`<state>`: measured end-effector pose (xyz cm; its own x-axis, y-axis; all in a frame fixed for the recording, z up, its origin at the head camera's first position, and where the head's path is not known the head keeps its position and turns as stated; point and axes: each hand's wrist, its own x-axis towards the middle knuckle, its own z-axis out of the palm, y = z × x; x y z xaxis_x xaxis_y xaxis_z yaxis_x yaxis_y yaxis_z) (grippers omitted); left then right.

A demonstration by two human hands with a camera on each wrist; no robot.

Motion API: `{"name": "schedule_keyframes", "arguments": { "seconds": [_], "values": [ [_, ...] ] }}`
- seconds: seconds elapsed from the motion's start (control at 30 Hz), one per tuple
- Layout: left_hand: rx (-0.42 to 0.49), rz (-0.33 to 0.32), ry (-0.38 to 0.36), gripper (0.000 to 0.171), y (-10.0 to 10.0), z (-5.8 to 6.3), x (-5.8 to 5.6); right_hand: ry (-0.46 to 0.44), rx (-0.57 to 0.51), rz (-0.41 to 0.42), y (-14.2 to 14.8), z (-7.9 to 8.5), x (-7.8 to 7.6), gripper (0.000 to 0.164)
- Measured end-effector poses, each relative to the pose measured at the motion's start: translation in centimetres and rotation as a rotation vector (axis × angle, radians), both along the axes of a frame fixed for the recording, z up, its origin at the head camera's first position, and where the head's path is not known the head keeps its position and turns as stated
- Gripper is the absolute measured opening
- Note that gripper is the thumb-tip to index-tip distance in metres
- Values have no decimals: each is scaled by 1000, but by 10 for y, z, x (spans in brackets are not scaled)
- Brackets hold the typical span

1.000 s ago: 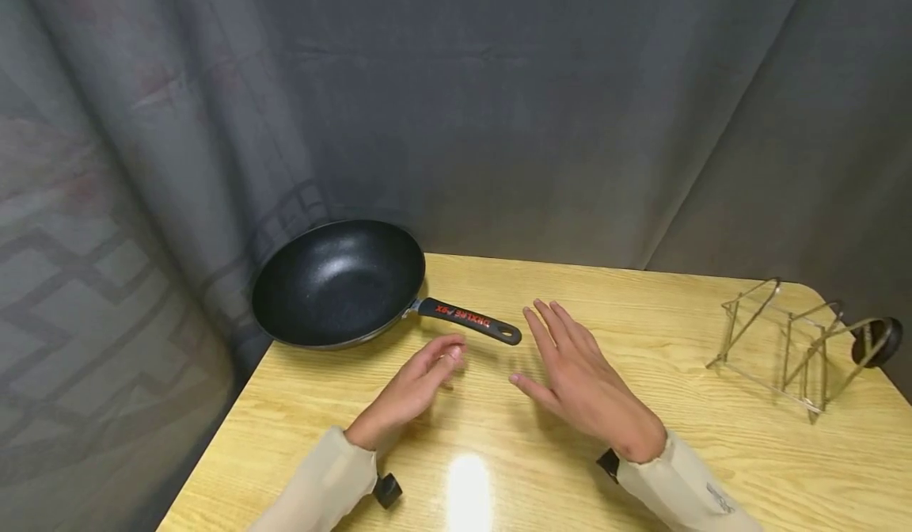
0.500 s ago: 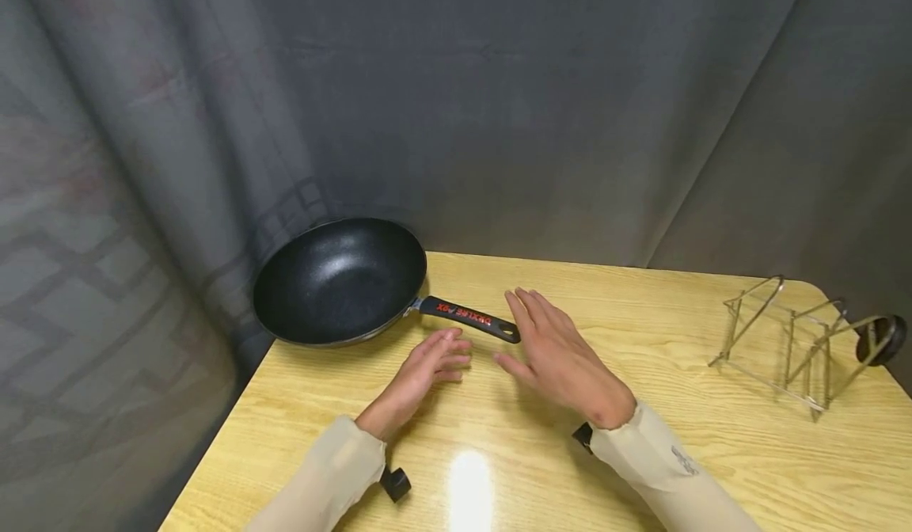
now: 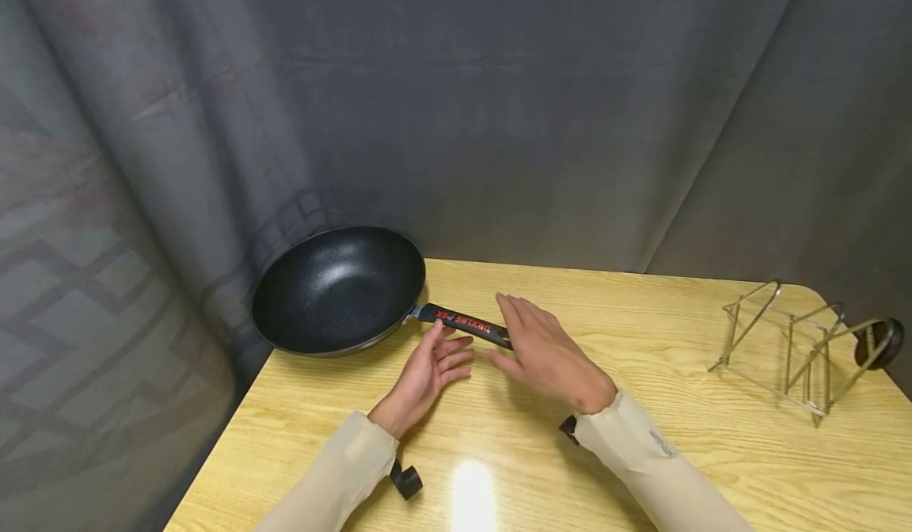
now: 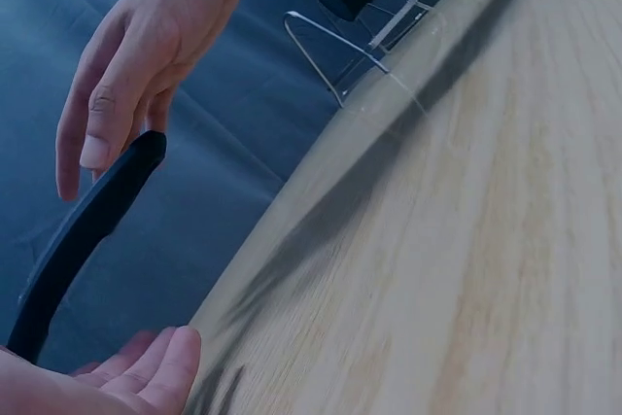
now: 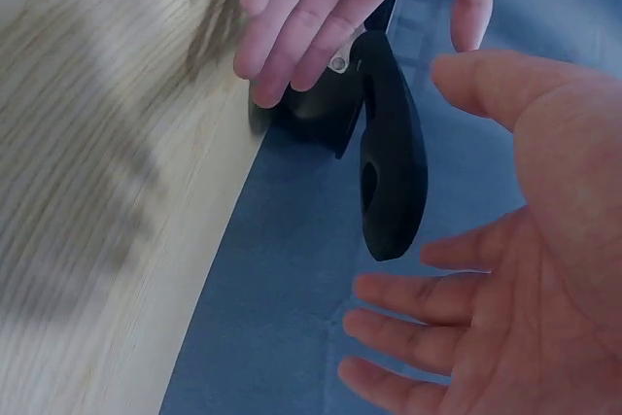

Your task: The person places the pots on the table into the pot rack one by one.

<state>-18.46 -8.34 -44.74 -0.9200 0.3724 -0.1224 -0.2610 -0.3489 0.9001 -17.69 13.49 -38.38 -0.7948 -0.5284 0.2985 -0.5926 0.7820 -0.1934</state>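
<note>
A black wok (image 3: 338, 290) sits at the table's back left, its dark handle (image 3: 463, 324) with red lettering pointing right. My left hand (image 3: 423, 374) is palm up just below the handle near the wok, fingers spread and relaxed, thumb tip overlapping the handle's edge in the head view. My right hand (image 3: 545, 354) hovers at the handle's free end, fingers extended over it. In the right wrist view the handle (image 5: 394, 157) hangs between the two hands, with the right hand's fingers (image 5: 418, 328) straight and apart from it.
A thin metal wire rack (image 3: 780, 350) stands at the right end of the wooden table (image 3: 641, 318), with a round black object (image 3: 879, 343) behind it. A grey curtain (image 3: 499, 120) hangs behind the table and along its left side.
My right hand has moved left to the handle's end. My left hand has turned palm up and come closer under the handle. The wok stays in place.
</note>
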Motion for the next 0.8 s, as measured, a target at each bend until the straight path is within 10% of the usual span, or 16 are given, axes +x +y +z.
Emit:
{"name": "schedule_keyframes", "arguments": {
  "seconds": [0.47, 0.8],
  "values": [
    [335, 116, -78, 49, 18, -12, -20, -39, -70, 39, -13, -3, -21, 54],
    [352, 217, -88, 61, 31, -16, -29, -234, -108, -11, -21, -4, -28, 29]
  ]
}}
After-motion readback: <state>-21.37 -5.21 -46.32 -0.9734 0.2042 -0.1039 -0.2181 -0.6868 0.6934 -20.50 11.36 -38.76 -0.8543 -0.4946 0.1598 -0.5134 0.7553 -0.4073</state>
